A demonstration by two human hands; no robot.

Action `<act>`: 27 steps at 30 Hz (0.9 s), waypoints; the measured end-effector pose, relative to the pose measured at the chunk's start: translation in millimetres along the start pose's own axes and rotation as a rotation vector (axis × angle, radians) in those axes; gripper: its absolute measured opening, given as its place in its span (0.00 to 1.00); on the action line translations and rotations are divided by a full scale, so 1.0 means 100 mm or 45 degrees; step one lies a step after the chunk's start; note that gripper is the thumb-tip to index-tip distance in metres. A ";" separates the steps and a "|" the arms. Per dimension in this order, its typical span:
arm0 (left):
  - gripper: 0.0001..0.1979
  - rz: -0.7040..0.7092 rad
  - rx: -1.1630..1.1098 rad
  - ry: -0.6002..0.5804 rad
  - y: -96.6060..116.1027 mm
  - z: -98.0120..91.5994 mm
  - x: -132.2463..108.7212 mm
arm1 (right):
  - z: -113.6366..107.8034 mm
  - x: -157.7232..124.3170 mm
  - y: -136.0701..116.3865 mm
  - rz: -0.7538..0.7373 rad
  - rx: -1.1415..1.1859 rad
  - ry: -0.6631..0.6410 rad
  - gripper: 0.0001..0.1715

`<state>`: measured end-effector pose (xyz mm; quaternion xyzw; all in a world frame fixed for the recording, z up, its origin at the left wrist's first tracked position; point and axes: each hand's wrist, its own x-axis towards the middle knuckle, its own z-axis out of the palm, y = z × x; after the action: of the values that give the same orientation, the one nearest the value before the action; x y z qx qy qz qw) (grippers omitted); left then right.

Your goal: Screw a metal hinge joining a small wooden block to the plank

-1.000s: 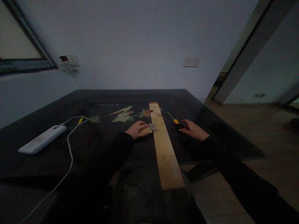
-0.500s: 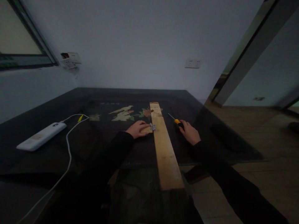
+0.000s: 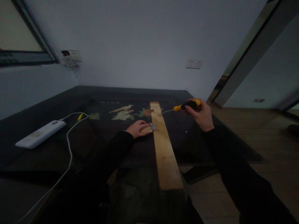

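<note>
A long wooden board (image 3: 166, 152) lies lengthwise over the dark table, its near end sticking out past the edge. Against its left side is a small wooden piece (image 3: 146, 129), with a metal hinge (image 3: 153, 126) across the joint. My left hand (image 3: 135, 128) is closed on the small piece, fingers beside the hinge. In my right hand (image 3: 203, 116), raised right of the board, is a screwdriver (image 3: 177, 108) with a yellow and black handle. Its shaft points left toward the board's far part; I cannot tell whether the tip touches.
The dark table (image 3: 198, 146) has a bird and flower picture (image 3: 122, 115) on its top. A white power bank (image 3: 42, 134) lies at the left, its white cable (image 3: 69, 149) running off the near edge. A wall (image 3: 130, 46) with sockets (image 3: 194, 63) stands behind.
My right hand has risen and moved right, and the screwdriver now lies more level, pointing left. My left hand, the small piece and the board stay put.
</note>
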<state>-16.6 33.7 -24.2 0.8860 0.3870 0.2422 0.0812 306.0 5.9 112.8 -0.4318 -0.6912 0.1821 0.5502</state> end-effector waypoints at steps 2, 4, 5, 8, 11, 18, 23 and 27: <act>0.26 -0.008 0.007 0.003 0.01 -0.01 0.00 | 0.09 0.10 -0.11 -0.044 0.118 -0.018 0.20; 0.26 -0.016 0.022 -0.004 0.03 -0.02 -0.01 | 0.21 0.16 -0.18 -0.085 0.162 -0.066 0.19; 0.26 -0.023 0.029 -0.004 0.03 -0.02 -0.01 | 0.27 0.18 -0.21 -0.099 0.169 -0.098 0.19; 0.26 -0.043 0.042 0.006 0.05 -0.03 -0.01 | 0.45 0.21 -0.27 -0.115 0.153 -0.196 0.18; 0.26 -0.039 0.052 0.006 0.06 -0.03 -0.01 | 0.56 0.22 -0.30 -0.124 0.127 -0.274 0.17; 0.25 -0.040 0.044 0.011 0.06 -0.02 -0.01 | 0.65 0.23 -0.31 -0.118 0.073 -0.338 0.17; 0.25 -0.051 0.056 0.006 0.08 -0.03 -0.01 | 0.64 0.23 -0.31 -0.113 0.059 -0.341 0.17; 0.25 -0.045 0.060 -0.019 0.08 -0.04 -0.01 | 0.63 0.23 -0.30 -0.119 0.061 -0.360 0.16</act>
<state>-13.7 27.2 -18.2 0.8825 0.4076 0.2248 0.0675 236.0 21.3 127.9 -0.3559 -0.7765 0.2318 0.4655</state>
